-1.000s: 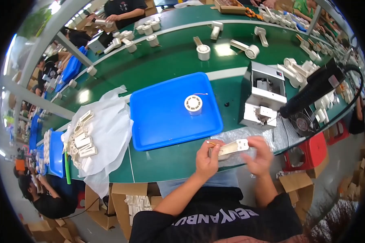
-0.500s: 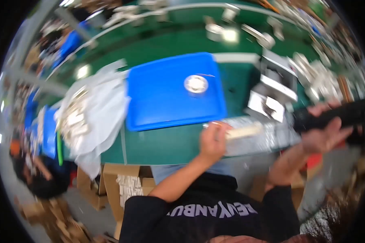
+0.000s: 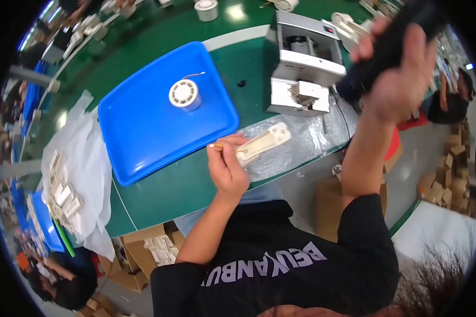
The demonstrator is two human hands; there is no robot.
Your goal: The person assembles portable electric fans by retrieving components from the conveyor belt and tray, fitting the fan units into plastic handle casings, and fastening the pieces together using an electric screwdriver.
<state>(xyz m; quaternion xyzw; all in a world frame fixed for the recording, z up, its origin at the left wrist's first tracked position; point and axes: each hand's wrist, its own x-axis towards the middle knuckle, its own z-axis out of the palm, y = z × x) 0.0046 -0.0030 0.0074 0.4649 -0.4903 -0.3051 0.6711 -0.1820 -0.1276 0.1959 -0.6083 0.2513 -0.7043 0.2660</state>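
My left hand [image 3: 228,165] grips the near end of a long cream plastic handle part [image 3: 264,141], over bubble wrap [image 3: 301,142] at the table's front edge. A thin orange wire shows at my fingertips. Up at the right, my right hand [image 3: 399,74] is wrapped round a thick black cylindrical tool [image 3: 388,47], whose tip points down and left, close to a grey-and-white machine [image 3: 308,61]. On the blue tray [image 3: 143,127] stands a round white vented part [image 3: 185,95] with a thin wire beside it.
White sheeting [image 3: 92,185] with cream parts on it lies to the left. A small black piece [image 3: 241,83] is between tray and machine. Cardboard boxes [image 3: 328,208] stand below the table. Other people sit at the far left and far right.
My right hand has moved from beside the handle part to the black tool, taken hold of it and raised it. My left hand still holds the part. The view has turned and shifted.
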